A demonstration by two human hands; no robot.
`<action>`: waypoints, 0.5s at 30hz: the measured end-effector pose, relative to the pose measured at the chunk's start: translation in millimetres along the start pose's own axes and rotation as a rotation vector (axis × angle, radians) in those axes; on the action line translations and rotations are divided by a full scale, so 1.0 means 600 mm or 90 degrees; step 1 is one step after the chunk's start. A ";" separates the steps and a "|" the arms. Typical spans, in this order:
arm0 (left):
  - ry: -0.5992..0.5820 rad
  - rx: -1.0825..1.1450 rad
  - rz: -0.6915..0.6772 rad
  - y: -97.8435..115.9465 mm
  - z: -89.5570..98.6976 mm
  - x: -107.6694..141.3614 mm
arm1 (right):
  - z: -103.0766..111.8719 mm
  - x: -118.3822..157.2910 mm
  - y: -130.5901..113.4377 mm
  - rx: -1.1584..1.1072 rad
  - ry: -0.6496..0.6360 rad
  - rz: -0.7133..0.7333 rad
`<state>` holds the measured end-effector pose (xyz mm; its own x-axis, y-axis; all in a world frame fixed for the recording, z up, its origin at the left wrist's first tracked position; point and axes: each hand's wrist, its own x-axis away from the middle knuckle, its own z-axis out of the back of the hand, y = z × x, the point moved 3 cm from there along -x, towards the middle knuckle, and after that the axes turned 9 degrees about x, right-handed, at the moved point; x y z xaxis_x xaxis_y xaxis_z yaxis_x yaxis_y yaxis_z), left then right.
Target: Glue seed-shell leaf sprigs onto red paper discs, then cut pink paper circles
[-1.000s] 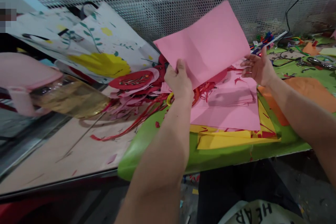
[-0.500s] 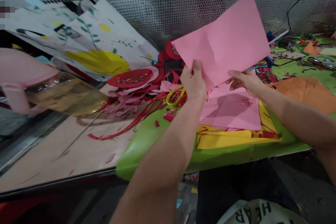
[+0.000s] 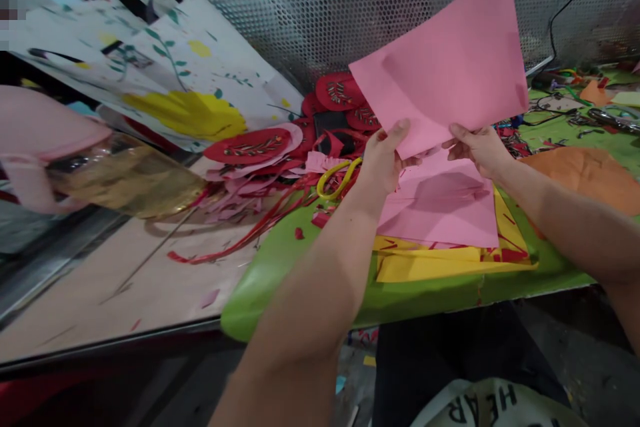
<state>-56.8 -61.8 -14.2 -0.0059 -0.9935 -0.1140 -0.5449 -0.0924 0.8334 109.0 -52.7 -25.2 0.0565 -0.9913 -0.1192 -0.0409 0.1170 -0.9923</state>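
Observation:
A pink sheet is held up, tilted, above the table. My left hand pinches its lower left corner, thumb on the near face. Along the lower edge, my right hand grips the sheet between thumb and fingers. Beneath my hands another pink sheet lies over yellow paper scattered with red scraps. Yellow-handled scissors rest just left of my left wrist; their blades are hidden.
Red oval pieces with pink fringes lie left. Behind them leans a flowered white bag. Orange paper lies at right on the green cover. A perforated metal panel stands behind.
The held pink sheet has moved right and slightly up, turning a little. My left hand has shifted right and down, closer to my right hand, which moved slightly right.

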 end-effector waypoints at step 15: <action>-0.028 -0.104 0.027 -0.003 0.002 0.000 | 0.010 -0.007 0.004 -0.036 0.021 -0.017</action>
<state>-56.7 -61.4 -16.3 -0.0646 -0.9931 -0.0980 -0.4004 -0.0642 0.9141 114.7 -47.6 -27.5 0.0262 -0.9955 -0.0914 -0.0969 0.0884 -0.9914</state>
